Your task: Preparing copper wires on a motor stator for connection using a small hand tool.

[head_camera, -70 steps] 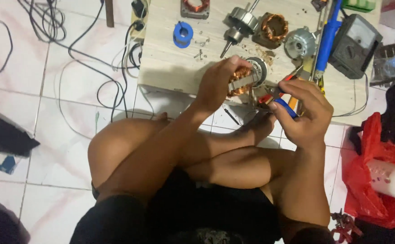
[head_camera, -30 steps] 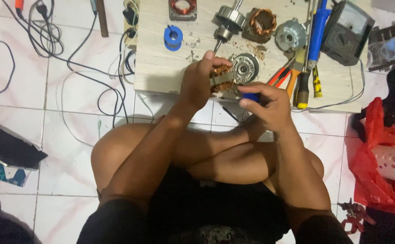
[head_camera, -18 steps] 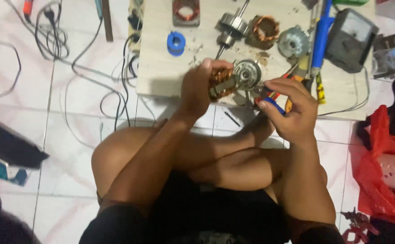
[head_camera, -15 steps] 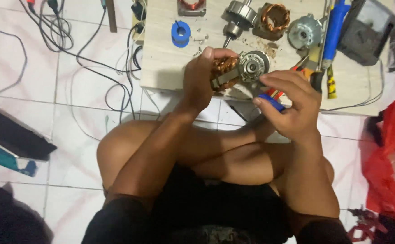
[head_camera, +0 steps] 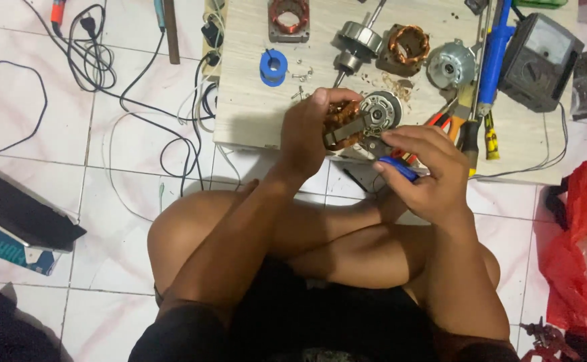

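My left hand [head_camera: 310, 131] grips a small electric motor [head_camera: 364, 121] with copper windings and a round grey metal end cap, holding it at the near edge of a light wooden board [head_camera: 246, 100]. My right hand [head_camera: 428, 171] is closed around a blue-handled tool [head_camera: 397, 167], its tip pointing up at the motor's end cap. Both hands work just above my crossed legs. The tool's tip is hidden between my fingers and the motor.
On the board lie a blue solder spool [head_camera: 273, 67], a rotor with shaft [head_camera: 357, 40], a copper stator [head_camera: 407, 45], a grey motor cap [head_camera: 451, 64], a multimeter [head_camera: 538, 60], a blue tool [head_camera: 495, 57] and pliers [head_camera: 451, 124]. Cables [head_camera: 139, 100] trail left; a red bag [head_camera: 578, 248] sits right.
The view has shifted and steadied. My left hand kept hold of the motor at the board's edge; my right hand stayed by it with the blue-handled tool, moving slightly nearer the end cap.
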